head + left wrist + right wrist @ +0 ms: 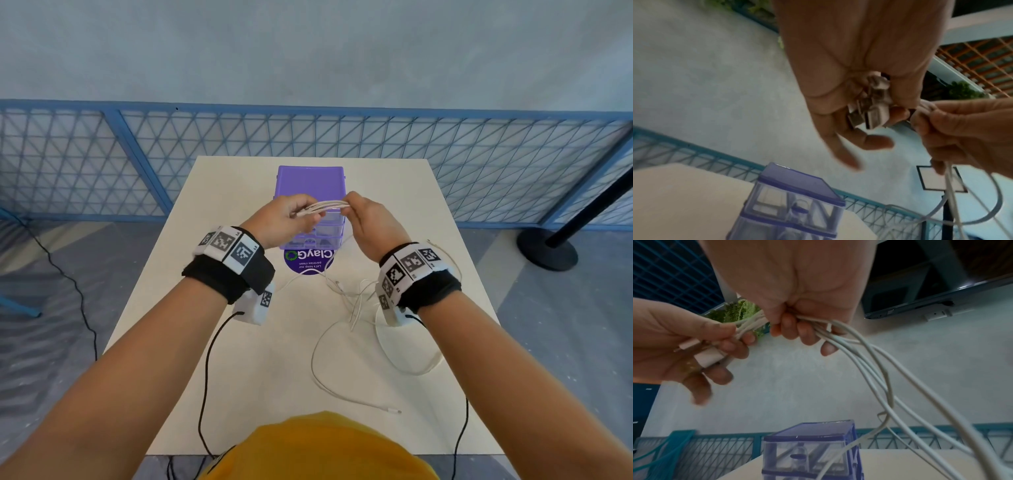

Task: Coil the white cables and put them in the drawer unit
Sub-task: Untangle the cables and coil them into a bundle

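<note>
Both hands hold a bundle of several white cables point(328, 206) in the air, in front of the purple drawer unit point(310, 183). My left hand point(286, 219) pinches the plug ends point(872, 113) of the bundle, and white connectors point(708, 359) stick out between its fingers. My right hand point(368, 222) grips the same cables point(855, 344) a short way along. From it the strands hang down to the table and lie in loose loops point(356, 329). The drawer unit point(809, 449) has clear drawers that look shut.
The drawer unit stands at the far middle of a pale table point(178, 308). A purple round sticker point(308, 262) lies in front of it. Black wrist-camera leads point(209, 370) trail to the near edge. A blue mesh fence point(102, 164) runs behind the table.
</note>
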